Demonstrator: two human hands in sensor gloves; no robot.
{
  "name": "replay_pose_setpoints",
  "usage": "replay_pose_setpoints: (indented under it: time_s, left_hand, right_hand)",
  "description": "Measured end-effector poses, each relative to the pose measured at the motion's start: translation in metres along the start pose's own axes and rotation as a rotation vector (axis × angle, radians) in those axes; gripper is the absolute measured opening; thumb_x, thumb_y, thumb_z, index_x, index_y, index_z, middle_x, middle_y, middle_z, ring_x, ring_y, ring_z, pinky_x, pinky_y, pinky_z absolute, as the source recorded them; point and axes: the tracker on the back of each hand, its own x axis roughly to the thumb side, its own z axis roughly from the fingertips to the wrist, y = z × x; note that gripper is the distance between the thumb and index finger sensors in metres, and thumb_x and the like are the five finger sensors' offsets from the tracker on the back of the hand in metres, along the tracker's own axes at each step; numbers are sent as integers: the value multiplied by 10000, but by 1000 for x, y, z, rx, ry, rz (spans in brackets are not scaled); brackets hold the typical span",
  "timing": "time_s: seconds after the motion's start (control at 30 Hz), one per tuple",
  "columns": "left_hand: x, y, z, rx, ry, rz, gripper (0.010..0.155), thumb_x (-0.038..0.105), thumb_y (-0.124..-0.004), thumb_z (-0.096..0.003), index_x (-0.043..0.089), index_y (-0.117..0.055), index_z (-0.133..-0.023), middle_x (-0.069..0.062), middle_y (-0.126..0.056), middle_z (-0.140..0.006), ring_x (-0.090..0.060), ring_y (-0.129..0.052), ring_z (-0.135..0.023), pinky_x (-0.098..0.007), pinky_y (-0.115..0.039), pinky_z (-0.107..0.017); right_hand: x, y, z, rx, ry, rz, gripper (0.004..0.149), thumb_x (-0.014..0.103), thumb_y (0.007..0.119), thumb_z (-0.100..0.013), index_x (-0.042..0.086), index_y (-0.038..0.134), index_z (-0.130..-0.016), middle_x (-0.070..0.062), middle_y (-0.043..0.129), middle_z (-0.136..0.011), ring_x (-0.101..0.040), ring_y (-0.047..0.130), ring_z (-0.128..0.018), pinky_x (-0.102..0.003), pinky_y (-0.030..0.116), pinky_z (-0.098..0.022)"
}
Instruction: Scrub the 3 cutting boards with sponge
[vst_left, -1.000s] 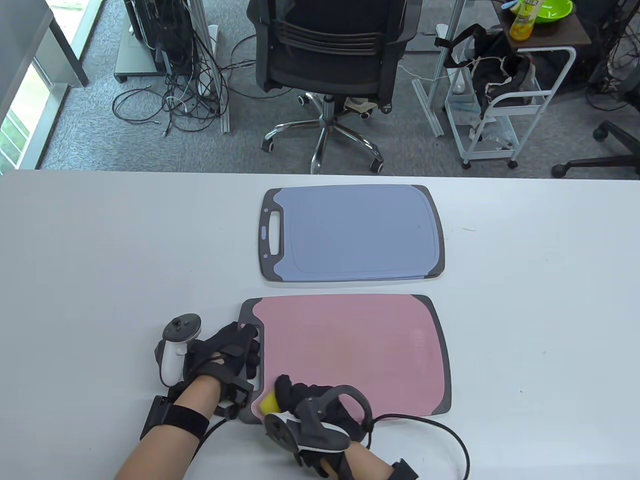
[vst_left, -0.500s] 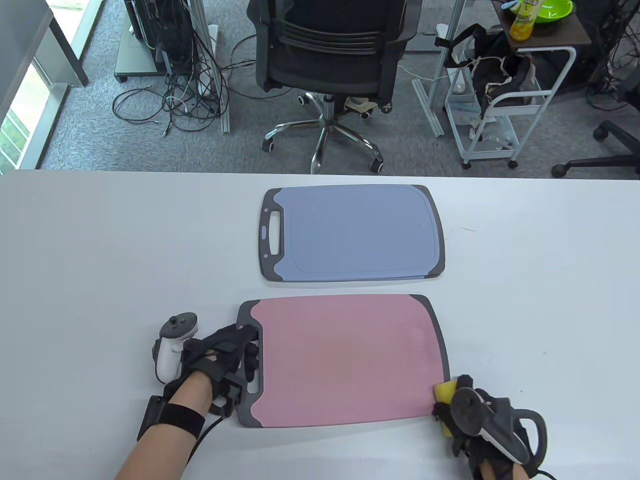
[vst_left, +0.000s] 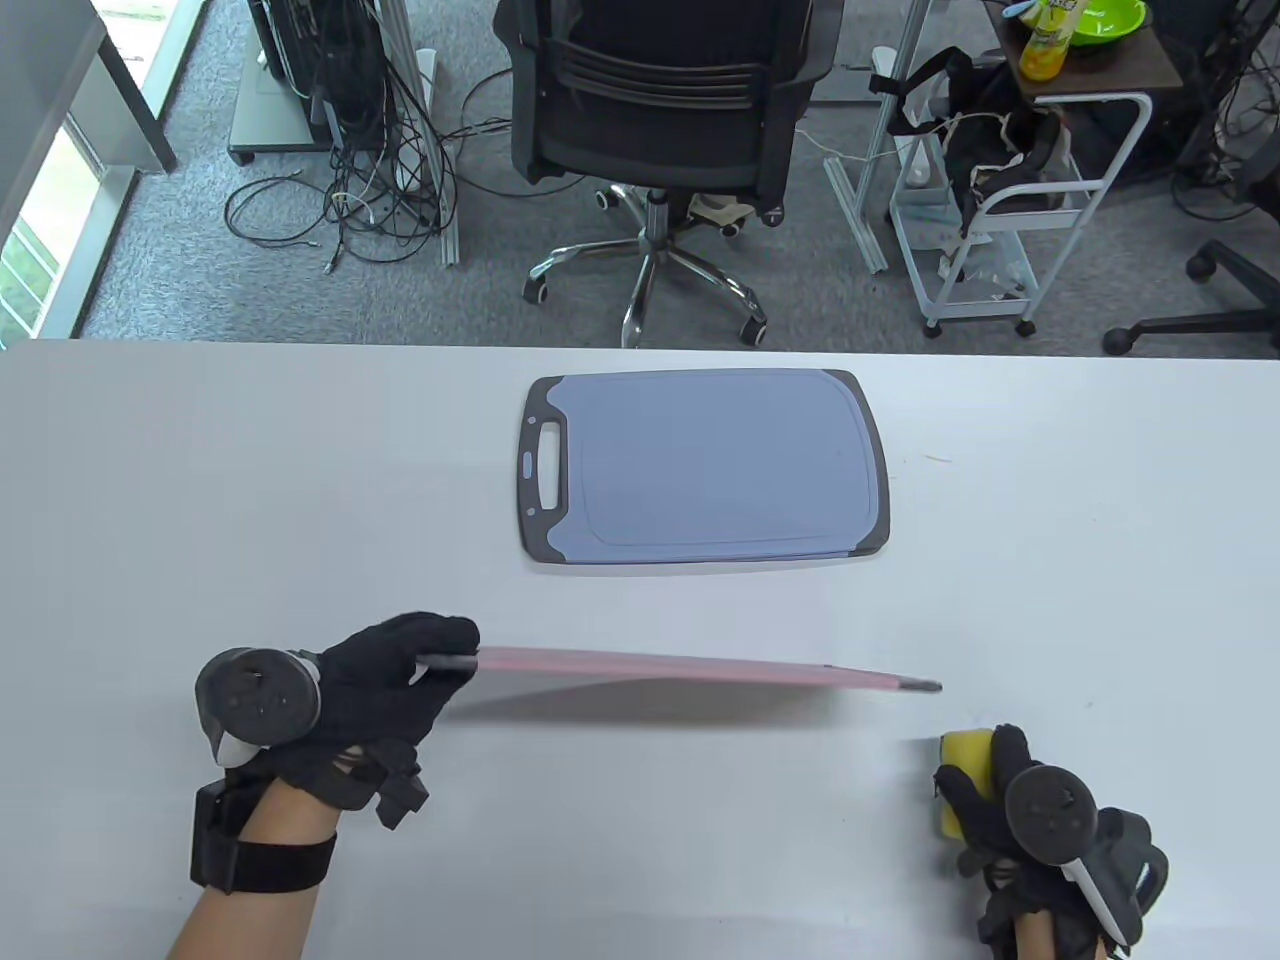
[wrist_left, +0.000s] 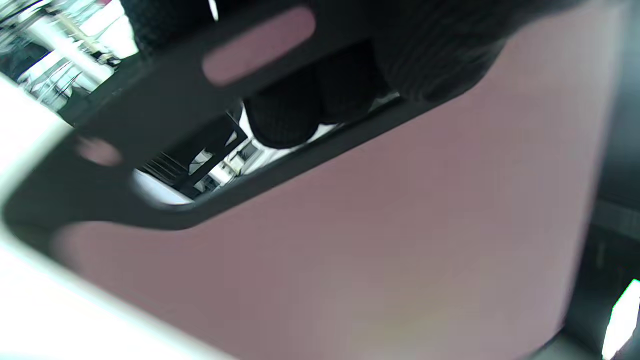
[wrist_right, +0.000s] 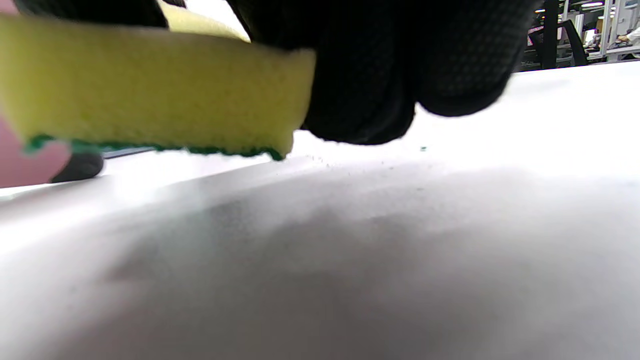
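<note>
The left hand (vst_left: 385, 690) has its fingers (wrist_left: 300, 110) curled through the handle slot of the flat pink plastic cutting board with dark grey ends (vst_left: 690, 668) and holds it tipped up on edge, so that the table view shows little more than its thin rim; whether the far end touches the bench I cannot tell. The right hand (vst_left: 1010, 800) grips the yellow sponge with the green scouring face (vst_left: 962, 775), fingers wrapped over its top, just clear of the white bench (vst_left: 200, 500) and off to the right of the raised board, apart from it. I judge this as the pause between faces or between boards: the pink one is being turned or taken away, not scrubbed. The flat blue-grey plastic cutting board with dark grey ends (vst_left: 705, 465) lies untouched farther back, handle to the left. Only two boards show, so the third is either out of view or hidden, and how much scrubbing is left cannot be fixed. Beyond the bench lie grey carpet, a black mesh office chair (vst_left: 660, 100), a tangle of cables (vst_left: 350, 190) and a white wire trolley (vst_left: 1010, 230).
</note>
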Motion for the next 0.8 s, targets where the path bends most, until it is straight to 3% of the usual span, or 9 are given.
replay_pose_setpoints:
  time_s: [0.1,0.17,0.37,0.47,0.57,0.67,0.8]
  left_hand:
    - [-3,-23,7,-60,-26,-105,422,384,-912,-452,309,-841,-861,81,-981,-831,-209,-1000,-893,-553,-787,-690]
    - [-3,-39,13,-119,-70,-279,428,381,-890,-472,333,-777,-882,115,-926,-873,-176,-940,-959,-532,-751,-721]
    - [19,-77,19,-151,-192,-515,432,333,-832,-544,283,-660,-937,60,-818,-923,-217,-840,-1008,-568,-689,-745]
    - [36,-102,20,-149,-257,-715,445,340,-784,-567,274,-579,-955,56,-756,-934,-218,-779,-1020,-547,-648,-778]
    - [36,-117,21,-110,-325,-774,453,367,-784,-558,282,-573,-950,69,-760,-919,-199,-788,-1001,-518,-654,-784]
    - [28,-114,20,-104,-317,-695,459,410,-798,-564,310,-585,-958,101,-772,-929,-172,-795,-1012,-492,-659,-796]
    - [16,-113,13,-152,-271,-559,470,424,-804,-572,315,-569,-964,104,-743,-948,-175,-741,-1039,-502,-596,-812]
  right_hand:
    - [-2,-1,0,-7,9,-25,802,613,738,-453,77,622,-1038,-86,864,-737,-223,932,-511,-449,807,-448]
    - [-3,-1,2,-17,11,-42,801,611,739,-453,76,623,-1037,-89,863,-739,-227,932,-512,-452,805,-449]
    - [-5,-3,2,-42,14,-68,799,610,739,-455,75,619,-1037,-89,859,-744,-229,931,-517,-453,803,-453]
    - [5,-15,0,-135,-19,-95,797,609,741,-456,71,623,-1033,-91,862,-739,-230,932,-512,-455,805,-448]
    - [31,-25,-2,-191,-93,-103,794,605,746,-459,67,628,-1031,-97,864,-736,-235,933,-509,-458,804,-445]
    - [79,-27,-9,-131,-189,-55,795,611,735,-470,73,617,-1043,-95,858,-757,-237,931,-529,-459,803,-457]
    - [167,-13,-23,-49,-337,-20,791,603,730,-478,79,597,-1056,-104,839,-798,-254,921,-563,-468,791,-477]
